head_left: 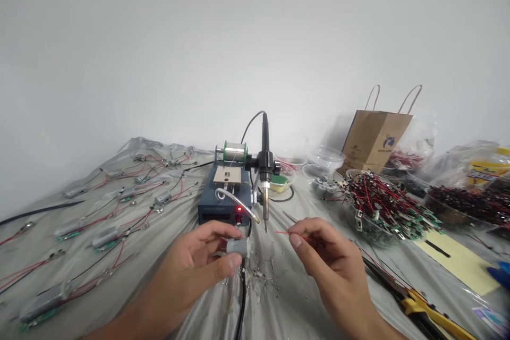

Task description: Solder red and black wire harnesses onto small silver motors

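Observation:
Between the thumb and fingers of my left hand (pixel 199 263) is a small grey motor (pixel 237 246), its end pointing right. My right hand (pixel 330 257) pinches a thin red wire (pixel 282 232), whose tip sticks out to the left. A soldering iron (pixel 265 202) hangs tip down in a holder, just above and between both hands. Beside its tip ends a bent metal solder feed tube (pixel 239 203). Behind my left hand stands the blue soldering station (pixel 207 196) with a lit red light, carrying a solder spool (pixel 235 151).
Several wired motors (pixel 105 236) lie across the left of the covered table. At right are a bowl of wired circuit boards (pixel 382 207), yellow-handled pliers (pixel 414 305), a yellow paper (pixel 458 263) and a paper bag (pixel 374 138). Solder bits (pixel 258 279) litter the cloth below the iron.

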{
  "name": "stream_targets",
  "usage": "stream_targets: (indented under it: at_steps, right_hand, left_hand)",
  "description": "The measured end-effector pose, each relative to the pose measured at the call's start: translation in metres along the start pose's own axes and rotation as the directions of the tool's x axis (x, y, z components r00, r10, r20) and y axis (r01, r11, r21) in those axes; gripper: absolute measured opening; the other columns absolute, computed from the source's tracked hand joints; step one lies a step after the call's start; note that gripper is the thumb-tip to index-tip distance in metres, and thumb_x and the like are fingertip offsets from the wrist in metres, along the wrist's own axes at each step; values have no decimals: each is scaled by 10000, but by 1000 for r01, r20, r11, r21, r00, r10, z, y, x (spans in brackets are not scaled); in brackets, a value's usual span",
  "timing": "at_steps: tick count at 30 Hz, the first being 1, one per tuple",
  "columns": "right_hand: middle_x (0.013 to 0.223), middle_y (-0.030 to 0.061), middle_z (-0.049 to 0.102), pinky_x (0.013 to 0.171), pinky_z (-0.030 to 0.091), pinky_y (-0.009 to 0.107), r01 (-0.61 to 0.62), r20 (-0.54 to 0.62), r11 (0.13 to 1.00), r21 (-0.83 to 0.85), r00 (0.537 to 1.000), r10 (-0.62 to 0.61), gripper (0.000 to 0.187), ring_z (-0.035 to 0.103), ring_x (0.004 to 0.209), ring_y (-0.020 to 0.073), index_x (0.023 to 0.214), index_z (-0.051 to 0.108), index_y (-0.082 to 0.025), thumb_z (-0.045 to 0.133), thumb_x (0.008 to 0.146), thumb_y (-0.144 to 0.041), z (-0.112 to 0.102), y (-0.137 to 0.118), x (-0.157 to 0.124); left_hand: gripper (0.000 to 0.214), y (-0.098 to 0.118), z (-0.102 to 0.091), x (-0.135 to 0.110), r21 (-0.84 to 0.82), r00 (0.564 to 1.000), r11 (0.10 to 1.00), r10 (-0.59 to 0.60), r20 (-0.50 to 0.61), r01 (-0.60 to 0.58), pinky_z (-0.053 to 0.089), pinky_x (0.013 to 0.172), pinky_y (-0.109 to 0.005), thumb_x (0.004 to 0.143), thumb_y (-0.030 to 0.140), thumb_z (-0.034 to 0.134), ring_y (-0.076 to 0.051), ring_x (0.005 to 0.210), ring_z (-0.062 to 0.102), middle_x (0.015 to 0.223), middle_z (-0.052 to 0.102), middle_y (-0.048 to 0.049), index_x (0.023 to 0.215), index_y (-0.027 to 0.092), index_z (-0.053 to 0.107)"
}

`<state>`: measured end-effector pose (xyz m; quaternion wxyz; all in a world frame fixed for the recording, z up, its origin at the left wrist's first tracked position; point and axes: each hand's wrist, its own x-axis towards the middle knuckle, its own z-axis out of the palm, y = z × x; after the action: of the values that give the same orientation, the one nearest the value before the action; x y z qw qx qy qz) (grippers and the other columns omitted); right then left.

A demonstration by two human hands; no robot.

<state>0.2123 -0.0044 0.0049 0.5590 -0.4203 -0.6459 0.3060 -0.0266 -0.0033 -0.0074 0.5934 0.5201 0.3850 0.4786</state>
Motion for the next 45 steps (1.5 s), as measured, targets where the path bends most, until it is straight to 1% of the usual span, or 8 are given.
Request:
stream_targets:
  at_steps: [9,18,23,27,30,35,40,45]
  right_hand:
    - [687,-21,592,469,346,207,11,2,1000,-1,1000,-11,133,441,567,103,874,722,-233,699,956,-335,2,2,2]
    - [672,-25,584,465,359,204,8,0,1000,5,1000,-8,120,437,555,101,872,726,-231,703,948,-321,2,0,1]
    - [694,-17,610,463,348,201,14,-8,1000,4,1000,-14,117,445,564,99,876,725,-229,705,946,-322,2,1,1]
    - [672,-24,594,464,353,200,16,-7,1000,7,1000,-16,116,442,555,98,879,727,-230,701,948,-319,2,2,2]
    - [691,-20,610,463,357,201,19,-1,1000,-1,1000,-19,120,442,553,96,877,729,-230,701,949,-321,1,2,2]
    - [696,-18,621,462,354,201,27,-5,1000,-7,1000,-27,117,450,556,98,875,728,-231,701,948,-319,1,1,1]
    - [684,-13,624,483,373,207,33,-9,999,-24,999,-33,116,487,570,108,872,726,-224,698,945,-310,2,1,2]
    - [681,2,636,530,423,224,41,-14,997,-58,999,-41,123,541,602,130,860,728,-210,703,926,-310,2,0,3]
  left_hand:
    - [230,-2,0,1,-7,1000,1000,11,-1,-11,489,760,-271,838,336,844,-181,883,619,980,749,-21,1037,260,758]
    - [234,-1,0,0,-9,1000,1000,-9,4,9,496,757,-266,844,339,838,-186,910,631,1021,758,-28,1048,263,754]
    - [220,-1,1,0,-17,1000,1000,-4,4,4,488,758,-247,832,338,850,-149,814,620,911,748,6,1022,268,765]
    - [222,-1,1,1,-16,1000,1000,2,-3,-2,483,757,-246,834,340,847,-147,817,610,931,746,4,1026,266,764]
    - [225,-2,0,2,-2,1000,1000,10,-9,-10,484,763,-249,841,335,840,-140,788,601,923,744,5,1038,262,761]
    - [236,-4,0,2,-25,999,999,21,-28,-22,500,750,-253,821,326,855,-152,794,625,931,758,-9,1026,255,760]
    - [212,-3,0,2,-34,999,999,27,-38,-28,504,751,-239,811,306,863,-140,771,628,882,758,4,994,255,768]
    - [220,0,1,1,-10,999,1000,25,-44,-26,506,750,-241,817,298,858,-169,856,648,918,759,-15,1012,248,767]
